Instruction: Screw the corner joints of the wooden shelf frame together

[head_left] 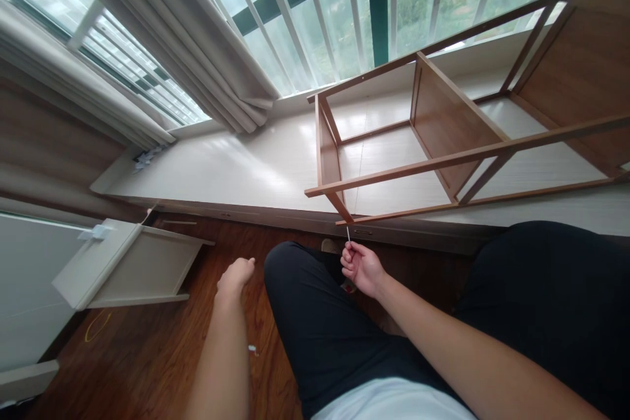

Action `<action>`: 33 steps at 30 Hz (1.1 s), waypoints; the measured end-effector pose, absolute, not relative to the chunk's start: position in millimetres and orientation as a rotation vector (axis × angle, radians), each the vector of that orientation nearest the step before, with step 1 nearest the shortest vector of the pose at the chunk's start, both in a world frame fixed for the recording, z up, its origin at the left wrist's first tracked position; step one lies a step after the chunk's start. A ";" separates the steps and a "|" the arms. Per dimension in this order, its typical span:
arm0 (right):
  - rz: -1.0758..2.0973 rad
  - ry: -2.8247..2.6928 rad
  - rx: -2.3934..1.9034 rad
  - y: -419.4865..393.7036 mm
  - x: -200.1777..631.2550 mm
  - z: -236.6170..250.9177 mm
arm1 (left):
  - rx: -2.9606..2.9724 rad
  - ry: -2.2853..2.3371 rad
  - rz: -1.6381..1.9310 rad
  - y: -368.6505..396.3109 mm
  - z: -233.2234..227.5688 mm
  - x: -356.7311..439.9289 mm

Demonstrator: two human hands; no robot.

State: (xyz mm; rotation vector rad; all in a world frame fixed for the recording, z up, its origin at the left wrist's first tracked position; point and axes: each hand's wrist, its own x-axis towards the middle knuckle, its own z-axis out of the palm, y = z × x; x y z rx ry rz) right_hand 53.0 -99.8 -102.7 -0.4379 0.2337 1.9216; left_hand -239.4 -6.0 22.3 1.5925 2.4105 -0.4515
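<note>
Right hand closed on thin white tool, tip up at lower corner of wooden shelf frame. Left hand loosely curled, holds nothing, hovers above wood floor. Frame lies on side across window ledge: sides and dividers joined, corner fastening seemingly in progress. White panel lies apart. No readable writing.

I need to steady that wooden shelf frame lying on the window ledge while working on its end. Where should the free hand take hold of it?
Probably the near long rail of the wooden shelf frame, close to its left end, with the left hand coming from below and the front. The rail is slim, bare, and overhangs the window ledge, so fingers can wrap it.
</note>
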 end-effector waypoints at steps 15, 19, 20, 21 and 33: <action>1.827 0.108 -0.607 -98.3 45.6 -101.4 | 1.382 1.511 0.565 -41.2 -38.1 -61.6; 1.817 0.086 -0.637 -98.8 43.7 -103.2 | 1.166 1.409 0.641 -38.9 -57.4 -45.6; 1.820 0.086 -0.637 -98.8 43.6 -103.8 | 1.135 1.386 0.654 -38.7 -61.3 -42.7; 1.824 0.084 -0.639 -98.7 43.6 -104.4 | 1.115 1.371 0.665 -38.6 -64.7 -40.3; 1.638 -0.158 -0.872 -102.3 38.3 -112.0 | 1.103 1.372 0.741 -39.7 -79.8 -37.3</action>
